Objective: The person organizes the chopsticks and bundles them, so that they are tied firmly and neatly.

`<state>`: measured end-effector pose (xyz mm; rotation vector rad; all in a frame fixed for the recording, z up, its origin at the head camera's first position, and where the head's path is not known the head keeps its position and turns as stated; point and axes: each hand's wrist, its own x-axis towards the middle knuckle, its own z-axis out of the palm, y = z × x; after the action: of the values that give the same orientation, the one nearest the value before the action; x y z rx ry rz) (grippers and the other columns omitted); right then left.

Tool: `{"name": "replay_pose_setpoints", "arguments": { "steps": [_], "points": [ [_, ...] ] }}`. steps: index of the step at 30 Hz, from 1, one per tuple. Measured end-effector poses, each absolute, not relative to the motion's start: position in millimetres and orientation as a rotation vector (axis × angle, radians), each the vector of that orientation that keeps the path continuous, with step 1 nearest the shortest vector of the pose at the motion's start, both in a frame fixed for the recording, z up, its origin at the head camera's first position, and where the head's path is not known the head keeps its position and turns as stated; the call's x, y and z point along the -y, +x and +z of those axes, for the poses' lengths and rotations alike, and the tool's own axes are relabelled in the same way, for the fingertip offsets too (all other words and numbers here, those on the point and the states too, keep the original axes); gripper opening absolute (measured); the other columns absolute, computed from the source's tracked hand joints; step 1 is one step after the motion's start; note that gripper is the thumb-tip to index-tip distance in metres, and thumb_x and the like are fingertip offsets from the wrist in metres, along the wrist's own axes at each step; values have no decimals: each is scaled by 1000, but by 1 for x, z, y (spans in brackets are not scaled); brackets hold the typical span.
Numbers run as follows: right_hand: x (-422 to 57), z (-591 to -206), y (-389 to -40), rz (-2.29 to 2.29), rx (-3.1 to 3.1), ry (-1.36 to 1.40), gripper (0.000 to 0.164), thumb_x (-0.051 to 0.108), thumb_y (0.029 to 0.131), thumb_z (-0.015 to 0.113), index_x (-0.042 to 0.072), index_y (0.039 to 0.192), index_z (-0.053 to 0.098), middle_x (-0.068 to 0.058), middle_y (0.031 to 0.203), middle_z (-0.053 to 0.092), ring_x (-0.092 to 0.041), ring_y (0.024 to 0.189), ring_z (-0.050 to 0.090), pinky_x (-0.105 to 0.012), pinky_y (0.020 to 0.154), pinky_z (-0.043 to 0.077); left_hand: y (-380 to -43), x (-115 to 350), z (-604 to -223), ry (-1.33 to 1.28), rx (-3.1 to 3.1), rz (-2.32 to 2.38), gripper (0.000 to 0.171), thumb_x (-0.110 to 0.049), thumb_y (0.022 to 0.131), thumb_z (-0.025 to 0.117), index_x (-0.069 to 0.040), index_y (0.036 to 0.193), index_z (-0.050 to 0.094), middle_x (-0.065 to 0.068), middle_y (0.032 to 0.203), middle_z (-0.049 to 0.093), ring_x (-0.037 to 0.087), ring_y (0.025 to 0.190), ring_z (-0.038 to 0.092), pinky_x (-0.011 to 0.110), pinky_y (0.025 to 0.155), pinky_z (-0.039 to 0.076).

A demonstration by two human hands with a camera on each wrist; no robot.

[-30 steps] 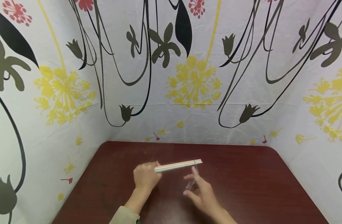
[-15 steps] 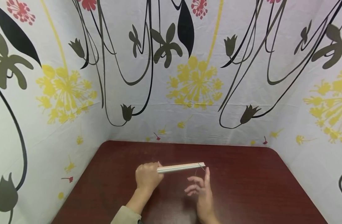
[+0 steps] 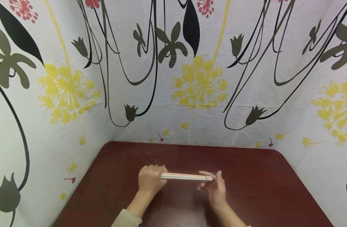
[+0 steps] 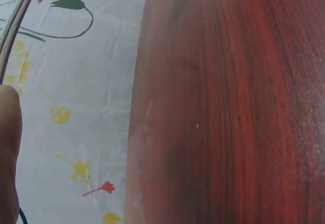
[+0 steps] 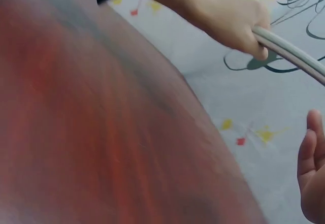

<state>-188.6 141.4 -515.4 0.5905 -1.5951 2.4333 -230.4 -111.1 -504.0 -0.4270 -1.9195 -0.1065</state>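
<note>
My left hand (image 3: 151, 178) grips one end of a bundle of pale chopsticks (image 3: 185, 177), which lies almost level above the table. At the bundle's other end is a thin rubber band (image 3: 206, 178). My right hand (image 3: 217, 190) holds part of that band stretched on its fingers, close to the stick ends. In the right wrist view the left fist (image 5: 238, 23) wraps the chopsticks (image 5: 294, 56); only part of the right hand (image 5: 315, 168) shows at the edge. The left wrist view catches a sliver of the left hand (image 4: 7, 148) and the chopsticks (image 4: 15, 26).
Beneath both hands is a dark red-brown table (image 3: 128, 154) with rounded far corners. A white cloth (image 3: 150, 94) printed with flowers and stems hangs behind it and on both sides.
The chopsticks' free end has dropped from an upward slant to almost level. My right hand has moved from below that end, up and right to beside it, with the rubber band on its fingers.
</note>
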Motion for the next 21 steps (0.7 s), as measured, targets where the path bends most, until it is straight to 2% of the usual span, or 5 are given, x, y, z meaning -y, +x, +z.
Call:
{"name": "replay_pose_setpoints", "arguments": {
  "steps": [4,7,12,19,21],
  "points": [
    [-145,-509,-192,2210,1837,597,33,5,106,44,1,98,76,1,65,68,-14,55,67,-32,55,56,-231,111,-499,-437,1904,-125,37,-20,81,56,-16,47,41,-4,41,41,14,36,33,26,39,23],
    [-146,-513,-191,2210,1937,598,27,-7,96,56,11,98,76,2,68,69,-11,55,66,-31,56,57,-232,113,-495,-426,1888,-128,34,-19,78,56,-15,47,42,-3,42,42,15,36,34,28,38,25],
    [-144,-523,-190,2455,1757,391,39,-13,91,60,22,97,75,7,75,70,-3,61,62,-21,55,54,-233,117,-494,-391,1858,-111,32,-17,77,54,-14,47,44,-3,43,44,17,36,37,29,38,27],
    [-129,-524,-180,2411,1679,37,11,4,100,58,8,108,51,1,76,70,-8,53,60,-21,51,49,-235,119,-496,-356,1848,-131,31,-16,77,52,-14,47,45,-3,42,42,16,36,35,28,38,26],
    [-126,-526,-178,2334,1758,7,13,10,103,55,3,108,44,-4,74,70,-12,47,60,-24,50,50,-236,119,-496,-343,1847,-146,32,-16,77,53,-15,47,43,-3,42,40,16,35,33,28,38,25]
  ]
}}
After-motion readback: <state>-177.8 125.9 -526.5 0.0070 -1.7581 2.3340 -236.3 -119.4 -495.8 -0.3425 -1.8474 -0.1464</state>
